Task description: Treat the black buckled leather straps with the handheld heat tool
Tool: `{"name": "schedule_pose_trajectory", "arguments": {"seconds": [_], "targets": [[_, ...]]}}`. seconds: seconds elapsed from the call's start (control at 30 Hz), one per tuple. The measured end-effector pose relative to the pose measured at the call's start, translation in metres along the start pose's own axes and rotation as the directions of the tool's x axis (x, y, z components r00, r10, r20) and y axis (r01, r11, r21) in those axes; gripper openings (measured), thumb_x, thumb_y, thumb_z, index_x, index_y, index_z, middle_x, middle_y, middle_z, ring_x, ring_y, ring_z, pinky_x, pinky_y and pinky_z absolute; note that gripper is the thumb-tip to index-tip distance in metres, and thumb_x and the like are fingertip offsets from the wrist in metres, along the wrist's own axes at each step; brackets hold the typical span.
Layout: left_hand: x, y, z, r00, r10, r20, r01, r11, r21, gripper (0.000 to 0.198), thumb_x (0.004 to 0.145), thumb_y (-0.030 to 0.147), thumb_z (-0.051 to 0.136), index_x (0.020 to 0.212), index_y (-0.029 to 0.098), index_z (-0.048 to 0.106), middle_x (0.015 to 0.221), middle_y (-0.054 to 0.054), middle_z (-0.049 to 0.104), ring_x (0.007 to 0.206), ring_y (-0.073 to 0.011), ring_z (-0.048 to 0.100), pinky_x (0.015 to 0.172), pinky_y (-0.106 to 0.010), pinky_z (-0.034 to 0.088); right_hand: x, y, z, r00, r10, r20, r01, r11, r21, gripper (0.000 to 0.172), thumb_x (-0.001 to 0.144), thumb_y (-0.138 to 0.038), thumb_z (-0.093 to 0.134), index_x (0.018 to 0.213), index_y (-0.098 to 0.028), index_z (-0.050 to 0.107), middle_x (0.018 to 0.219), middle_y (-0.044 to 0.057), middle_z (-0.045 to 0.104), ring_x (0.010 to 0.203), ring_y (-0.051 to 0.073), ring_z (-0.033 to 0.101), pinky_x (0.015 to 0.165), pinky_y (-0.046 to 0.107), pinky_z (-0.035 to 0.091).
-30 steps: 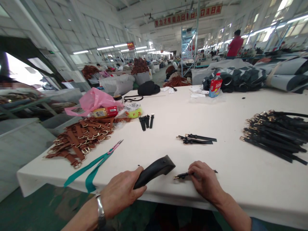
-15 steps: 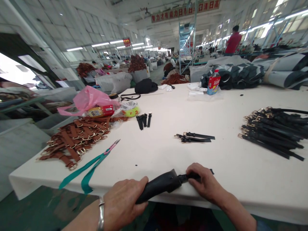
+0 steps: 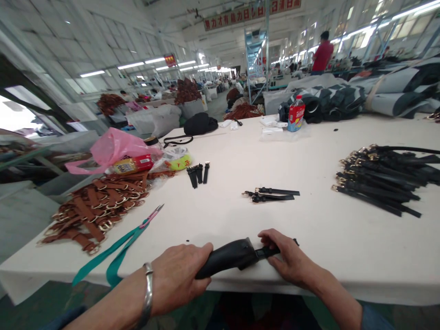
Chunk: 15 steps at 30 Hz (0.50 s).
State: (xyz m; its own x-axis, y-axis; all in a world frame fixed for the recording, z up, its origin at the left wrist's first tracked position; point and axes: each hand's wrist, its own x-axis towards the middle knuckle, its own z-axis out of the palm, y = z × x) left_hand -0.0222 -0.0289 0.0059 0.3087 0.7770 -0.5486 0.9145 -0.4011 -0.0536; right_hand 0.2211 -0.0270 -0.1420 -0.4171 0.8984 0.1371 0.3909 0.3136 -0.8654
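My left hand [image 3: 178, 279] is closed round the handle of a black hand tool [image 3: 228, 256] lying at the near edge of the white table [image 3: 240, 215]. My right hand [image 3: 288, 259] pinches a short black strap [image 3: 271, 250], whose end sits under the tool's head. A little farther back lie two or three black straps with gold buckles [image 3: 271, 195]. A metal bangle is on my left wrist.
A pile of brown buckled straps [image 3: 96, 206], pink-handled scissors on a green ribbon [image 3: 120, 243] and a pink bag [image 3: 113, 149] lie left. Three short black pieces [image 3: 197, 174] sit mid-table. A stack of black straps [image 3: 381, 178] lies right. A red bottle [image 3: 295, 113] stands far back.
The black tool has slid right until its head covers the end of the strap in my right hand. The camera has shifted slightly, so everything sits a bit lower and to the left.
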Motion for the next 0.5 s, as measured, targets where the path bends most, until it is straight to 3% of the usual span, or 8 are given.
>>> {"name": "schedule_pose_trajectory", "arguments": {"seconds": [0.27, 0.5], "targets": [[0.013, 0.009, 0.014, 0.989, 0.080, -0.127, -0.077, 0.997, 0.030, 0.029, 0.075, 0.036, 0.043, 0.100, 0.023, 0.051, 0.083, -0.007, 0.064, 0.078, -0.0287, 0.061, 0.069, -0.042, 0.047, 0.002, 0.001, 0.003, 0.998, -0.028, -0.055, 0.029, 1.000, 0.006, 0.057, 0.059, 0.002, 0.044, 0.109, -0.024, 0.042, 0.100, 0.003, 0.049, 0.089, 0.015, 0.048, 0.081, 0.032, 0.043], [-0.007, -0.012, 0.013, 0.997, -0.058, -0.053, 0.058, 0.998, -0.008, 0.032, 0.073, 0.035, 0.046, 0.103, 0.024, 0.052, 0.092, -0.008, 0.063, 0.090, -0.0289, 0.058, 0.079, -0.043, 0.044, 0.002, -0.001, 0.003, 0.998, -0.023, -0.050, 0.022, 1.000, -0.016, 0.054, 0.058, 0.003, 0.042, 0.105, -0.022, 0.043, 0.093, 0.002, 0.049, 0.083, 0.014, 0.048, 0.076, 0.030, 0.043]]}}
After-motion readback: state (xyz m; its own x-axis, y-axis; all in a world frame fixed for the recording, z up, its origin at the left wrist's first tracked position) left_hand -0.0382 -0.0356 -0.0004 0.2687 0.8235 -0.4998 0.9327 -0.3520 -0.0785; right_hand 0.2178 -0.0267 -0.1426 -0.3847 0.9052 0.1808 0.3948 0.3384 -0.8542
